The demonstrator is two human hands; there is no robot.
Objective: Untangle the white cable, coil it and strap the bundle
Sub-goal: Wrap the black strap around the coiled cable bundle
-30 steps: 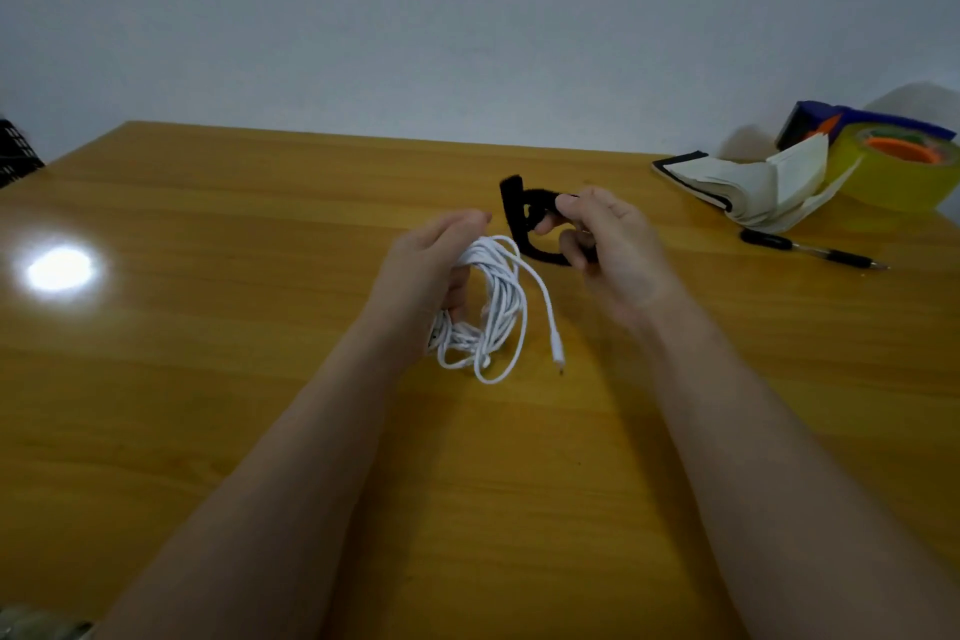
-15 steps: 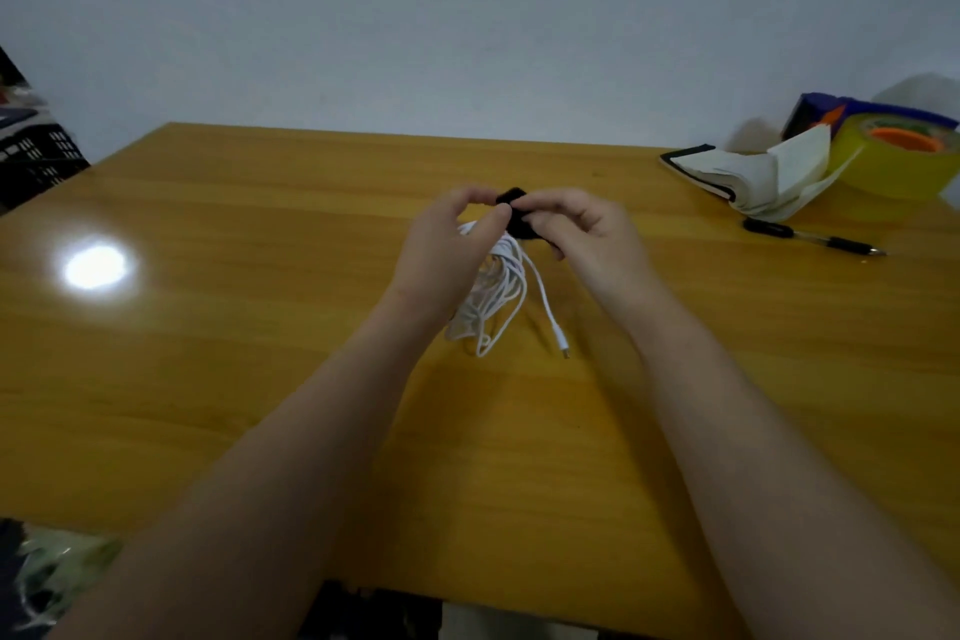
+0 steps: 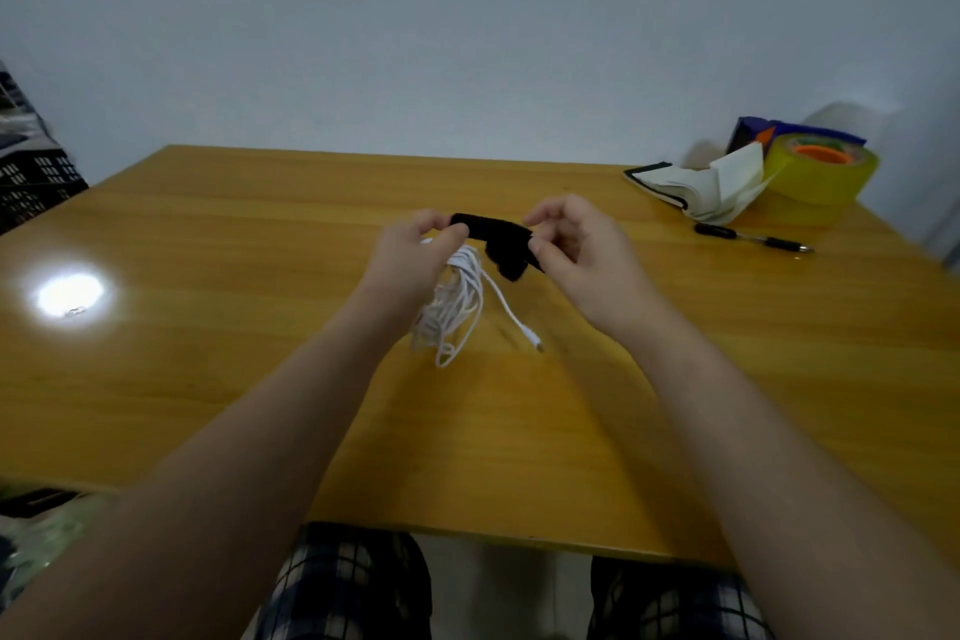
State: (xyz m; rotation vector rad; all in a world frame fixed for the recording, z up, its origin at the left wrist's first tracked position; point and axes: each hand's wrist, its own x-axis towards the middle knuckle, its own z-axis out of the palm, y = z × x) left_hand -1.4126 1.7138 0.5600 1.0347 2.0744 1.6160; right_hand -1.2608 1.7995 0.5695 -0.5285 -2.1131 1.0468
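The coiled white cable (image 3: 457, 307) hangs in loops from my left hand (image 3: 410, 260) above the middle of the wooden table (image 3: 208, 379). One loose end with a plug (image 3: 532, 340) trails down to the right. A black strap (image 3: 498, 239) stretches between my two hands over the top of the coil. My left thumb and fingers pinch the strap's left end together with the cable. My right hand (image 3: 576, 250) pinches the strap's right end, where the strap folds down in a dark flap. Part of the coil is hidden behind my left hand.
At the back right of the table lie an open notebook with a tissue (image 3: 701, 190), a yellow tape roll (image 3: 826, 172), a dark blue box (image 3: 753, 130) and a black pen (image 3: 748, 237). A black crate (image 3: 31, 187) stands off the left edge. A lamp glare (image 3: 70, 294) shines at left.
My hands came together, and the black strap went from a curl in my right hand to a band stretched between both hands over the coil. The view has tilted down, showing my legs.
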